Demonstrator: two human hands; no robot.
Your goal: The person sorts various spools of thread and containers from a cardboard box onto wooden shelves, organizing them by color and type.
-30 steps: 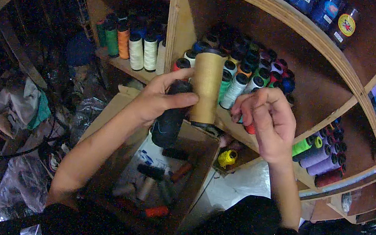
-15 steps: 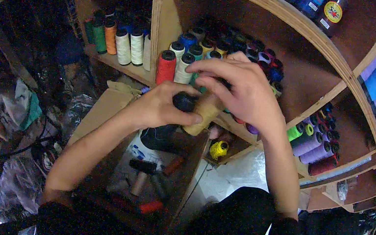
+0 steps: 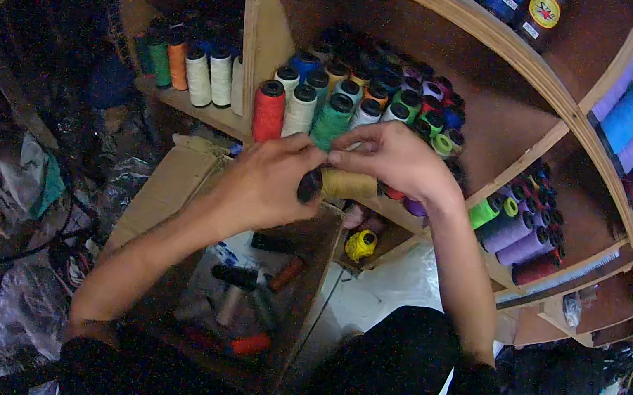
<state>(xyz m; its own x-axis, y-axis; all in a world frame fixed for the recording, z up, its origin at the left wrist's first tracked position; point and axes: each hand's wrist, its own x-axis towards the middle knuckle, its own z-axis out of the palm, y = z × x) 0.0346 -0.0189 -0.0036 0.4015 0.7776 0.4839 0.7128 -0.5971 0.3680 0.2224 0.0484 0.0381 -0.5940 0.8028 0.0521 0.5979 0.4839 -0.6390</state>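
Observation:
My left hand (image 3: 264, 185) is closed around a tan thread spool (image 3: 350, 186), which lies nearly level and points to the right. A dark rounded piece (image 3: 310, 186) shows by the left fingers; whether it is the spool's end or a second, black spool I cannot tell. Just above the tan spool, my right hand (image 3: 398, 159) has its thumb and fingertips pinched together; anything between them is too small to make out. Behind the hands stand a red spool (image 3: 269, 112), a cream spool (image 3: 300, 111) and a green spool (image 3: 333, 121) at the shelf's front.
Many coloured spools fill the wooden shelf (image 3: 270, 22) compartments, with purple spools (image 3: 522, 242) at the right. Below my hands an open bin (image 3: 301, 337) contains loose spools, including a red one (image 3: 251, 344). A yellow spool (image 3: 360, 245) sits in a small cubby. Cardboard (image 3: 159, 188) leans at left.
The tan spool has turned from steeply tilted to nearly level. My right hand has lifted off its upper end and now pinches above it. The left hand has rolled over, its back facing up.

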